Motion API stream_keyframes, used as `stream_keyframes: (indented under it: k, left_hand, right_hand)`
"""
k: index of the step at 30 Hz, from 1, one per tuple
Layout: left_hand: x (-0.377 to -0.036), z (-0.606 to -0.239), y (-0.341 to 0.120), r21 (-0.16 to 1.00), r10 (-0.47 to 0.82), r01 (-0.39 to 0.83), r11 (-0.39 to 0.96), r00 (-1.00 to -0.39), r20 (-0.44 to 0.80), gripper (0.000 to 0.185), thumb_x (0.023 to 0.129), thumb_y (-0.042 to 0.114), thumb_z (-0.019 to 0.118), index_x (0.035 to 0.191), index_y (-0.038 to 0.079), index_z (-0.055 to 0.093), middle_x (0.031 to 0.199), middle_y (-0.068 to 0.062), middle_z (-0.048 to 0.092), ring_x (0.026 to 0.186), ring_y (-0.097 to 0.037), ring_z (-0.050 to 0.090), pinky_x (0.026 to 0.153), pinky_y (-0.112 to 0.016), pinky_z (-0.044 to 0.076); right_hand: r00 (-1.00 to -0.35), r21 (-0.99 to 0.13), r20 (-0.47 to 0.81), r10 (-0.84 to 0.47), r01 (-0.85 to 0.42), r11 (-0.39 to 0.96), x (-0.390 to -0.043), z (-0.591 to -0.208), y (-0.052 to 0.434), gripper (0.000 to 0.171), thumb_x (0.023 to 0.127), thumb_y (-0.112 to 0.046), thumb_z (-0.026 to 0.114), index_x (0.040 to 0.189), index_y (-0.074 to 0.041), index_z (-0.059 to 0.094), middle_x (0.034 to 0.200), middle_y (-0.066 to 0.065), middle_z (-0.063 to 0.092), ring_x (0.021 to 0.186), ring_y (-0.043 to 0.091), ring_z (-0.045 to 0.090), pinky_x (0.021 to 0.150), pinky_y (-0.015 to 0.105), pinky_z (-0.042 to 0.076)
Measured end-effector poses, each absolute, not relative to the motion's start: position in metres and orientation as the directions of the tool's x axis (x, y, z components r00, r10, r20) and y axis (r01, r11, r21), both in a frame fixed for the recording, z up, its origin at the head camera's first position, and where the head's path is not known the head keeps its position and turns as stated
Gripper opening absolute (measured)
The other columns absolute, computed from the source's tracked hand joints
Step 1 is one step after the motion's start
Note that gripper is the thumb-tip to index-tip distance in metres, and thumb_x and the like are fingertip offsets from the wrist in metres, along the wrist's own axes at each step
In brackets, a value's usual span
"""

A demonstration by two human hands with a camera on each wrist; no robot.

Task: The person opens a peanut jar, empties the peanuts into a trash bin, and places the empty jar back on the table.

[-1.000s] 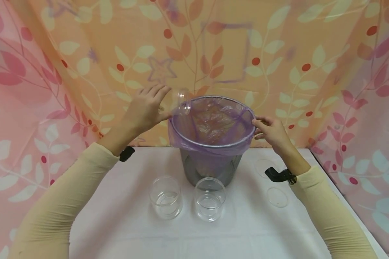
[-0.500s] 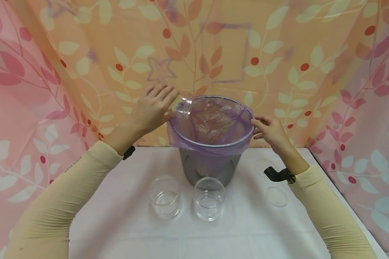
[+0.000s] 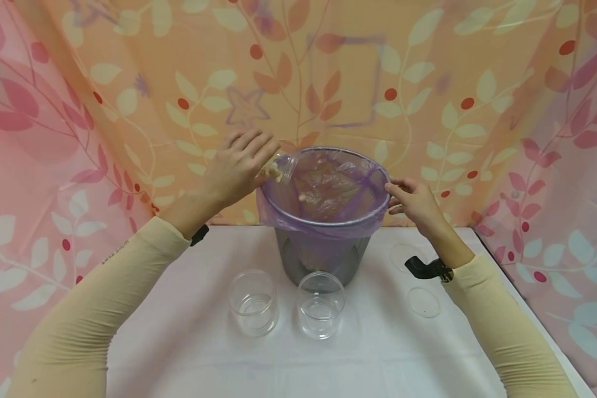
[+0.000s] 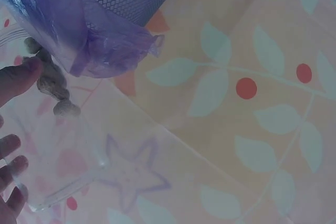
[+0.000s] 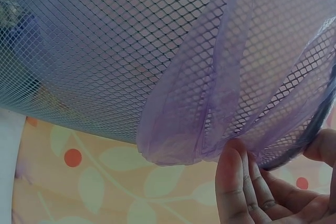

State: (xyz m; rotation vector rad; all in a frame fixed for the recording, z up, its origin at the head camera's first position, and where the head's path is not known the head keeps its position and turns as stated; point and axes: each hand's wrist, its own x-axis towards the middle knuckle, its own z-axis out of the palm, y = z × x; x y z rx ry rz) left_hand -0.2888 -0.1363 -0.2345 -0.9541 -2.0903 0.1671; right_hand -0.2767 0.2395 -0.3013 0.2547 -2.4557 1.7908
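Note:
My left hand grips a small clear jar, tipped mouth-down over the left rim of a grey mesh bin. The bin is lined with a purple bag. Pale, nut-like lumps slide out of the jar's mouth, and one piece is falling inside the bag. In the left wrist view the lumps lie in the jar beside the bag's edge. My right hand pinches the bin's right rim. Its fingers lie under the bag's overhang.
Two empty clear jars stand on the white table in front of the bin. Two clear lids lie to the right. A leaf-patterned curtain hangs close behind and on both sides.
My left hand has tipped the jar further over the rim, and the lumps now spill from its mouth into the bag. The right hand has stayed on the rim.

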Motion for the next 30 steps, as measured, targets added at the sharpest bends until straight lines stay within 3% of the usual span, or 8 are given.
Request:
stream_keyframes:
  k: [8,16,27,30]
  left_hand:
    - [-0.2894,-0.2359,-0.136,-0.443,0.694,0.569,0.693,-0.36,0.624,0.072,0.068,0.025,0.089,0.13,0.008,0.055,0.134,-0.014,0.059,0.128,-0.034,0.051,0.107,-0.048,0.039]
    - [-0.2875,-0.233,-0.1353,-0.676,0.807,0.442,0.59,-0.328,0.49,0.058,0.086,0.003,0.069,0.141,0.012,0.051,0.146,-0.011,0.051,0.136,-0.029,0.045,0.116,-0.042,0.033]
    - [-0.2877,-0.2363,-0.1343,-0.661,0.818,0.483,0.575,-0.337,0.466,0.058,0.088,-0.003,0.064,0.143,0.012,0.049,0.147,-0.012,0.05,0.138,-0.03,0.043,0.118,-0.042,0.029]
    - [-0.2873,-0.2351,-0.1343,-0.702,0.833,0.451,0.552,-0.333,0.441,0.06,0.087,-0.003,0.066,0.143,0.013,0.049,0.148,-0.01,0.049,0.14,-0.029,0.042,0.119,-0.042,0.028]
  right_hand:
    - [-0.983,-0.937,0.161,-0.083,-0.179,0.301,-0.2763,-0.3001,0.2388,0.054,0.1,-0.025,0.054,0.136,0.014,0.044,0.079,-0.019,0.062,0.066,0.001,0.064,0.062,0.018,0.057]
    - [-0.985,-0.938,0.154,-0.078,-0.171,0.3,-0.2756,-0.3001,0.2393,0.055,0.1,-0.026,0.054,0.136,0.013,0.044,0.081,-0.018,0.062,0.066,0.001,0.064,0.063,0.018,0.057]
    - [-0.984,-0.939,0.16,-0.082,-0.177,0.296,-0.2743,-0.2993,0.2385,0.053,0.1,-0.025,0.054,0.135,0.014,0.044,0.082,-0.017,0.062,0.066,0.001,0.064,0.063,0.018,0.057]
    - [-0.984,-0.94,0.157,-0.085,-0.175,0.293,-0.2743,-0.2991,0.2384,0.054,0.1,-0.026,0.054,0.135,0.014,0.043,0.082,-0.017,0.063,0.067,0.001,0.064,0.063,0.018,0.057]
